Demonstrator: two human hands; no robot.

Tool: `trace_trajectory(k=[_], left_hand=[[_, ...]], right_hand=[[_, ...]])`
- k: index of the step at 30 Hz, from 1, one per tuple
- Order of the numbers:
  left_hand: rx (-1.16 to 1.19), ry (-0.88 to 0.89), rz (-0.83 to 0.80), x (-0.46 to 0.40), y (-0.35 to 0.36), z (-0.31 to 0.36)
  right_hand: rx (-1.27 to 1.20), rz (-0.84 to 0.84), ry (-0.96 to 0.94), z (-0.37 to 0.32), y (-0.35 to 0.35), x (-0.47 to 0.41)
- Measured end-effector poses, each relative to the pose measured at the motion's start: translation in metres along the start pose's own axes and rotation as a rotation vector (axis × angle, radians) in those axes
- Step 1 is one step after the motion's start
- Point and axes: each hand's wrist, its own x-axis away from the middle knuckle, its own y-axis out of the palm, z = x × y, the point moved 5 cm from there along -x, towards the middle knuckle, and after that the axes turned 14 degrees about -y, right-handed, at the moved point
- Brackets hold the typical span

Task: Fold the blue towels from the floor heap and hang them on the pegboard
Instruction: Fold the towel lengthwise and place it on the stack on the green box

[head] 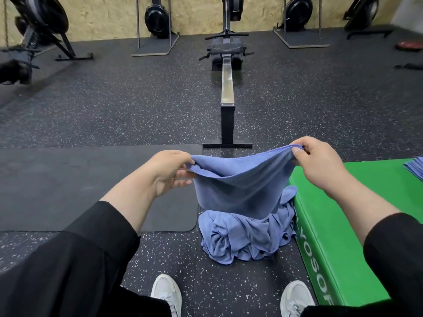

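A blue towel (240,184) hangs stretched between my two hands above the floor. My left hand (169,172) pinches its left top corner, and my right hand (318,161) pinches its right top corner. The cloth sags in the middle. Directly under it lies the heap of crumpled blue towels (245,241) on the speckled rubber floor, between my two white shoes and the rowing machine. A few folded blue towels (414,169) lie on the green box at the far right edge. No pegboard is in view.
A green padded box (338,229) stands right of the heap. A black mat (75,184) lies to the left. A rowing machine (227,94) runs straight ahead, its foot just beyond the towel. More machines line the far wall.
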Motion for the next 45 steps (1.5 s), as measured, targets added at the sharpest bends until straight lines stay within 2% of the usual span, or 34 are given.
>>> trace_trajectory(k=[4,16,18,22,25,27,29,32,34,37,42,45], left_hand=[[-0.015,-0.015,-0.021,-0.002,-0.001,-0.002],[-0.493,0.032,0.454,-0.013,-0.027,-0.008],[-0.411,0.047,0.417,-0.012,-0.025,-0.007],[-0.112,-0.011,0.116,-0.006,-0.014,-0.005],[0.012,-0.006,0.002,-0.001,-0.013,0.001],[-0.010,0.023,-0.047,-0.001,-0.014,0.003],[-0.156,0.092,-0.078,-0.001,-0.013,0.002],[-0.404,0.265,0.103,0.000,-0.015,0.006],[-0.348,0.357,0.194,0.003,-0.015,0.012],[-0.202,0.383,0.199,0.002,-0.015,0.016],[-0.198,0.380,0.234,-0.004,-0.019,0.015],[-0.243,0.444,0.347,-0.002,-0.024,0.020]], right_hand=[[0.005,0.023,0.008,0.001,0.000,-0.001],[0.022,0.005,-0.100,-0.017,0.001,-0.002],[0.038,-0.015,-0.103,-0.016,0.004,-0.002],[-0.017,0.019,-0.057,-0.009,0.000,-0.003],[-0.129,0.066,-0.009,-0.006,-0.003,-0.003],[-0.155,0.083,0.003,-0.004,-0.003,-0.003],[-0.201,0.096,0.016,-0.003,-0.004,-0.002],[-0.220,0.137,0.020,-0.005,-0.009,-0.002],[-0.177,0.173,0.013,-0.003,-0.013,-0.003],[-0.105,0.192,0.014,-0.001,-0.017,-0.003],[-0.027,0.179,-0.032,-0.008,-0.018,-0.005],[0.020,0.151,-0.039,-0.009,-0.016,-0.005]])
